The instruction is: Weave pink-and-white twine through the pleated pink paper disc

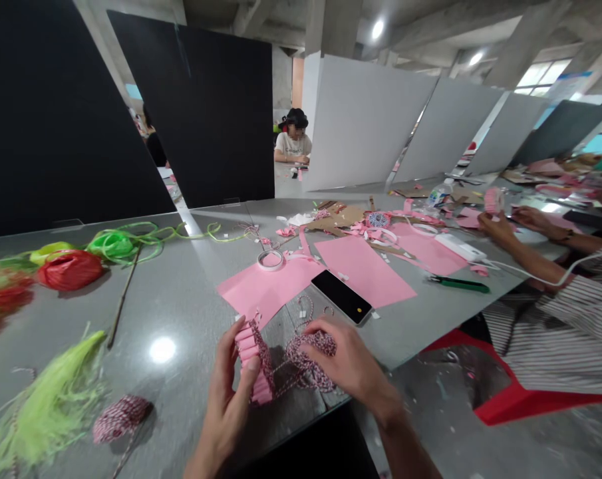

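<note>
**Q:** Where is the main workpiece, and what holds it?
**A:** A pleated strip of pink paper (252, 364) stands upright over the near edge of the grey counter (181, 313). The left hand (224, 399) pinches it, its grip closed between thumb and fingers.

**Q:** State of the right hand (348, 366)?
**A:** Its grip is clamped on a bunched length of red-and-white twine (313, 352). The twine runs across to the strip and wraps around it.

**Q:** What is nearest to the hands?
**A:** Ahead, a black smartphone (340, 296) lies at the corner of a pink paper sheet (365, 273). A second pink paper sheet (261, 286) lies to its left, with a roll of tape (271, 259) on top. To the left are a ball of twine (121, 419) and a lime-green feathery bundle (51, 399).

**Q:** And farther out?
**A:** A red raffia bundle (70, 269) lies at far left. On the right, a green-handled utility knife (459, 284) lies on the counter. Beyond it, a co-worker's hand (497, 229) in a striped sleeve (545, 313) holds a pink paper roll (493, 199).
</note>
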Demonstrator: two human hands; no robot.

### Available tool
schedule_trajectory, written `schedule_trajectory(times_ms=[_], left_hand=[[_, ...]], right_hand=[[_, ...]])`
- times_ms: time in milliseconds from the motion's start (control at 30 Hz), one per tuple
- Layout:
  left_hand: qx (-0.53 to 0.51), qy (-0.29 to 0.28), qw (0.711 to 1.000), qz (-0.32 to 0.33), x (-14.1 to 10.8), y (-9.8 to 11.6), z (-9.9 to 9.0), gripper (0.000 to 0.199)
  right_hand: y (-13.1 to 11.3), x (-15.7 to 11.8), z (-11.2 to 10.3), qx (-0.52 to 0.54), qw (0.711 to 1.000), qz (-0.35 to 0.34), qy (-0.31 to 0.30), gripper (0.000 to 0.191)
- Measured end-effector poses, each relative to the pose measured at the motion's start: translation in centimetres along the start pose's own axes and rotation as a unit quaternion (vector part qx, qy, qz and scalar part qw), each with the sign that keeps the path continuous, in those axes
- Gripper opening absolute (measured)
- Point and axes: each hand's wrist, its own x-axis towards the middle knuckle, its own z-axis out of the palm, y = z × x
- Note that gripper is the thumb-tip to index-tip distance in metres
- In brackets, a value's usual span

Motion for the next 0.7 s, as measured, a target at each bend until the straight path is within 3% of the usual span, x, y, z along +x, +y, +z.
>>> schedule_trajectory(times_ms=[67,133,233,333,400,433,500,567,633,700], left_hand=[[-0.002,-0.008,1.000,0.001,0.0,0.0,-0.1,0.055],[-0.008,-0.008,1.000,-0.002,0.0,0.2,-0.1,0.055],[-0.011,0.002,1.000,-0.007,0.0,0.3,-0.1,0.055],[-0.012,0.002,1.000,-0.012,0.0,0.1,-0.1,0.054],[-0.010,-0.001,1.000,-0.012,0.0,0.0,-0.1,0.056],[-0.009,0.000,1.000,-0.012,0.0,0.1,-0.1,0.057],[-0.008,0.001,1.000,-0.009,0.0,0.3,-0.1,0.056],[-0.009,0.005,1.000,-0.005,-0.1,0.7,0.1,0.054],[-0.011,0.009,1.000,0.000,-0.1,1.2,0.2,0.051],[-0.013,0.011,1.000,0.002,-0.1,1.5,0.4,0.050]], right_hand=[[-1.1,-0.1,0.6,0.065,0.994,-0.053,-0.064,0.016],[-1.6,-0.3,1.4,0.074,0.989,-0.085,-0.095,0.012],[0.3,-0.2,1.2,-0.031,0.999,-0.019,-0.010,0.014],[3.0,0.1,-0.4,-0.110,0.986,0.070,0.108,0.021],[3.3,0.1,-1.1,-0.113,0.983,0.071,0.128,0.023],[2.8,0.1,-1.1,-0.095,0.989,0.047,0.105,0.024],[1.0,-0.2,-0.4,-0.019,0.999,-0.033,0.002,0.029],[-1.2,-0.7,0.8,0.064,0.989,-0.091,-0.102,0.037],[-2.8,-1.0,2.0,0.097,0.983,-0.084,-0.129,0.038],[-3.3,-1.1,2.7,0.102,0.986,-0.060,-0.116,0.026]])
